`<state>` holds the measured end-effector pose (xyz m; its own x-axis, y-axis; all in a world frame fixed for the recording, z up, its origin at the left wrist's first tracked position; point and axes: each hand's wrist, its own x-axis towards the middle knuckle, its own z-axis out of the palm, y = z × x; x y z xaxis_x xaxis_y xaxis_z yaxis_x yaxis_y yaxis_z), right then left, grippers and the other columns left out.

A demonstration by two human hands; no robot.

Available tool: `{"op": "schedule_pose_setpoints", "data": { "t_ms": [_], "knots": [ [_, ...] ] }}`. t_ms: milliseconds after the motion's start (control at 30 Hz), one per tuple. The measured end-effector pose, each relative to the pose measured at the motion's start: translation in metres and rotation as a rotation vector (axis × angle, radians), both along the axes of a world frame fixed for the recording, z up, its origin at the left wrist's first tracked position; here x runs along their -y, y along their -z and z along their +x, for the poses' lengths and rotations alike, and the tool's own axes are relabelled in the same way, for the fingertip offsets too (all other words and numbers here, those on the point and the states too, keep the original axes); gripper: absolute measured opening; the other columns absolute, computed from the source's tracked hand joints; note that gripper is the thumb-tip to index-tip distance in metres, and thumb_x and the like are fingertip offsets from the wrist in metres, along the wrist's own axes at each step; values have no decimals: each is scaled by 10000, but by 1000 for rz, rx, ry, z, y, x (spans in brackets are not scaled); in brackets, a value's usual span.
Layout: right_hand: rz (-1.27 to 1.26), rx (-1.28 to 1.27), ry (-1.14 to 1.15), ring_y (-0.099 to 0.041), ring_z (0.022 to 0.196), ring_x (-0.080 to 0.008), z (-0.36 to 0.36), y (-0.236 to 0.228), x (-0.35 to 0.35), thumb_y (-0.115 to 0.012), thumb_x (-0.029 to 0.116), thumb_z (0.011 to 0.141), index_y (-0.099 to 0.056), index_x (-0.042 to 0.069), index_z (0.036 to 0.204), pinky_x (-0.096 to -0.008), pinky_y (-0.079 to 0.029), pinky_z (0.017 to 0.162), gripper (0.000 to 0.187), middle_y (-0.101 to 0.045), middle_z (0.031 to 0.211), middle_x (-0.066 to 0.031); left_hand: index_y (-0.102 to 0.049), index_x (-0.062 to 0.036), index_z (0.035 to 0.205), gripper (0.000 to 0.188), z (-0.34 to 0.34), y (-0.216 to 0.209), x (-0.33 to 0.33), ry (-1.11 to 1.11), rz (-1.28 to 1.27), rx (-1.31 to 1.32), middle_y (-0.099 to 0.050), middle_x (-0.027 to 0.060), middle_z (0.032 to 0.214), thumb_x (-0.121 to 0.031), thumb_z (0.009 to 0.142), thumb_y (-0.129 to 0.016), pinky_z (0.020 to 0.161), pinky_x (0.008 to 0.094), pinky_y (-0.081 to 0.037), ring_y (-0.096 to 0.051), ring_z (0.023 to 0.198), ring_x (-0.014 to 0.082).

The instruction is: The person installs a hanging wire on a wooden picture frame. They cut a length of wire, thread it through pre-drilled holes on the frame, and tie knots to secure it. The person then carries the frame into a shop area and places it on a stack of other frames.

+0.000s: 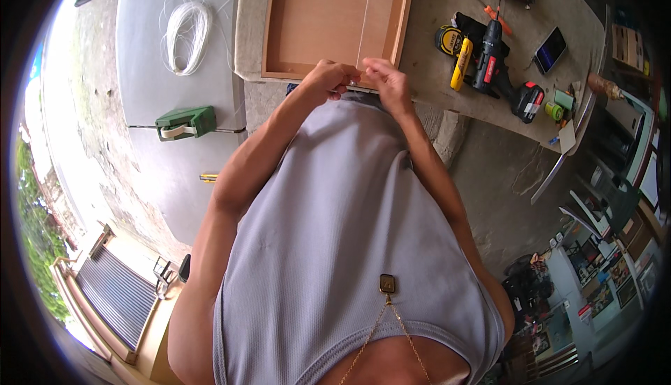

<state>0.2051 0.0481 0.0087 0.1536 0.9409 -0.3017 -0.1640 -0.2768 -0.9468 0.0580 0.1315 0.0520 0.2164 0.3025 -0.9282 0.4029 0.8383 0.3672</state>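
Note:
A shallow wooden frame (318, 21) with a brown panel inside lies on the worktable in front of me. A thin white string (367, 9) runs lengthwise over the panel to its near edge, where my hands meet. My left hand (330, 79) is closed in a pinch around the string's near end, just past the frame's near rail. Close on its right, my right hand (390, 86) has thumb and forefinger pinched by the same string. Between the fingertips the string is too small to follow. My fingers hide part of the rail.
Right of the frame lie a tape measure (448, 39), a yellow cutter (461, 65), a cordless drill (491, 60), an orange-handled screwdriver (498, 20) and a phone (550, 52). On the grey table at left are a coil of white string (189, 39) and a green case (196, 122).

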Motion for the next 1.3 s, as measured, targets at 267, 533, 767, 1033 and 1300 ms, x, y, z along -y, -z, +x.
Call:
{"op": "schedule_pose_setpoints", "data": {
  "t_ms": [267,533,767,1033,1300],
  "knots": [
    [129,199,-147,-625,792,-147,-7,-11,-4,-644,114,818,-657,3,899,-278,-503,680,138,-654,867,-87,-642,-31,731,205,-7,-14,-11,132,118,151,-380,-44,500,-213,805,-583,404,229,-281,-377,444,74],
    [124,185,-60,-608,738,-86,-7,-13,6,-644,87,820,-665,14,882,-240,-498,648,98,-639,741,-31,-617,-57,777,316,-4,-1,1,182,-32,24,-538,-7,617,-345,874,-527,417,219,-368,-514,491,99],
    [-81,-21,115,-611,672,-79,-10,5,-1,-668,120,802,-686,32,842,-228,-487,610,99,-666,732,-27,-639,-52,840,191,-4,17,21,-17,65,80,-606,30,682,-236,839,-589,495,270,-487,-577,565,118],
    [153,788,-196,-621,705,-331,-19,-1,-7,-626,101,727,-666,35,777,-390,-491,647,92,-629,722,-170,-578,-34,804,160,-9,19,32,700,1183,-236,-631,159,814,-187,809,-531,612,417,-497,-612,712,351],
    [385,876,-278,-564,729,-283,-15,14,-11,-638,67,700,-637,53,721,-377,-452,679,25,-577,710,-98,-535,-65,873,87,-19,23,31,871,1468,-189,-584,94,829,-109,804,-504,566,391,-486,-611,723,291]
  ]
}}
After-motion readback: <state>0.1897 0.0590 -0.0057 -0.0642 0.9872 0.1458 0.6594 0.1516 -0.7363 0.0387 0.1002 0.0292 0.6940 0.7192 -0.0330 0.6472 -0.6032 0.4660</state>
